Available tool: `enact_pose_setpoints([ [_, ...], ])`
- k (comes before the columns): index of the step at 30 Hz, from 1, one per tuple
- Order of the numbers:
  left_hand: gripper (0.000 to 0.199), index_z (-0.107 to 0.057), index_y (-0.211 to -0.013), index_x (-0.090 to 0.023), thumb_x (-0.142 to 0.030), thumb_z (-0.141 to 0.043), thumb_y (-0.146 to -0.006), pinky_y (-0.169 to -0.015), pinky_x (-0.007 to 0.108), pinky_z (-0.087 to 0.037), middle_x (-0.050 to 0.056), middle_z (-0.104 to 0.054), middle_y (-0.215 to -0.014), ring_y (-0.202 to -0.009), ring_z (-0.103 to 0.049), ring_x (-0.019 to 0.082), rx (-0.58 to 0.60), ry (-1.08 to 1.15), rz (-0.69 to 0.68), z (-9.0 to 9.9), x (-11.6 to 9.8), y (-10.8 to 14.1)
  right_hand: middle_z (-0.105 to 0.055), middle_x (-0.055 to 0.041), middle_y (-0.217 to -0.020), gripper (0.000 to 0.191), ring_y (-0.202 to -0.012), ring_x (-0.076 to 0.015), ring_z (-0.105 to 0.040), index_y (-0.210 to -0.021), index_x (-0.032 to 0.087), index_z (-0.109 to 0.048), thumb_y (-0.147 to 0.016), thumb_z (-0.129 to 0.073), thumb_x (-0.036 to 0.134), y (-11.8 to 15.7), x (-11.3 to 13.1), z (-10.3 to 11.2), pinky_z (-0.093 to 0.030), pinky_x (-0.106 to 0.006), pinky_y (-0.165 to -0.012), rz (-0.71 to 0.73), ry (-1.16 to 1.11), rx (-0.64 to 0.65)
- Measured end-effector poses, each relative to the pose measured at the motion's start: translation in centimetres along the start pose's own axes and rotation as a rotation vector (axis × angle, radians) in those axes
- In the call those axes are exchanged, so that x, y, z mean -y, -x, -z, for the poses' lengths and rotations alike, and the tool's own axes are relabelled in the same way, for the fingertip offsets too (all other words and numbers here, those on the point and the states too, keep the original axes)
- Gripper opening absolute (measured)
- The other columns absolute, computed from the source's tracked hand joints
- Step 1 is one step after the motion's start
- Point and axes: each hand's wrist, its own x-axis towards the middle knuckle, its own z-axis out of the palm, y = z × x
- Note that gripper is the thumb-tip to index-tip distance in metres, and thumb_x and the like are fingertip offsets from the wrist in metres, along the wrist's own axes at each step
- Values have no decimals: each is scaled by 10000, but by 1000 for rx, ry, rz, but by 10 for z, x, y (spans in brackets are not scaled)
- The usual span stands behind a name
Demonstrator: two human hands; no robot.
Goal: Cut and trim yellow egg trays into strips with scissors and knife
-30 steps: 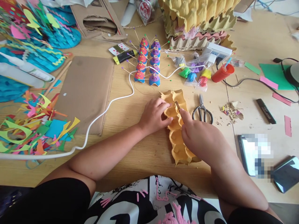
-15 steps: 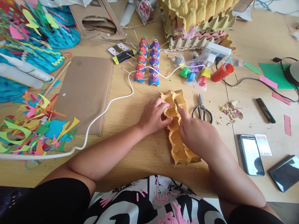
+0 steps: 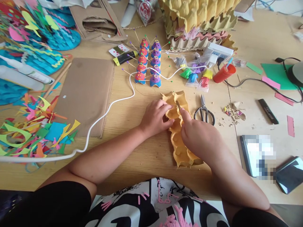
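Note:
A yellow egg carton strip (image 3: 178,142) with two rows of cups lies lengthwise in front of me. My left hand (image 3: 155,118) holds its left edge, fingers bent over the rim of the upper cups and thumb lower down. In my right hand (image 3: 201,135) is a knife (image 3: 178,104); its narrow blade points away from me over the ridge between the cups, and the handle is hidden in my fist. Whether the blade tip cuts into the carton I cannot tell. Black-handled scissors (image 3: 204,110) lie just right of the carton.
Red and purple egg-cup figures (image 3: 140,77) with pins stand beyond the carton. A white cable (image 3: 99,118) crosses the table left of it. Farther out are cardboard (image 3: 82,94), paper scraps (image 3: 30,132), stacked egg trays (image 3: 201,19), a red cup (image 3: 223,74) and a phone (image 3: 291,175).
Both hands, the knife and the carton stay almost exactly where they were. The view has shifted very slightly.

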Motion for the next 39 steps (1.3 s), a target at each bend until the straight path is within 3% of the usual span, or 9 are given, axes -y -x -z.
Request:
enact_pose_setpoints([
  [7,491,-681,-1237,-160,-450,-698,-840,-1031,459,-466,123,-644,-1186,-1114,-595,304,21,18,9,1,-1,-1,-753,-113,-718,626,-614,-235,-699,-1614,56,-315,-1012,-328,223,9,1,4,-268,-319,-482,18,56,45],
  [22,467,-676,-1225,-176,-420,-719,-829,-998,451,-481,119,-644,-1171,-1102,-593,297,-7,2,-5,0,0,0,-776,-82,-800,585,-699,-234,-742,-1591,116,-345,-1027,-335,270,-5,-2,-3,-295,-308,-492,-8,-28,0],
  [39,421,-669,-1244,-215,-396,-708,-866,-999,431,-484,106,-645,-1158,-1099,-596,277,-2,14,3,3,-3,-1,-787,-138,-866,603,-792,-264,-771,-1596,62,-283,-1021,-305,243,-18,3,-9,-408,-315,-547,-23,-24,-22],
])
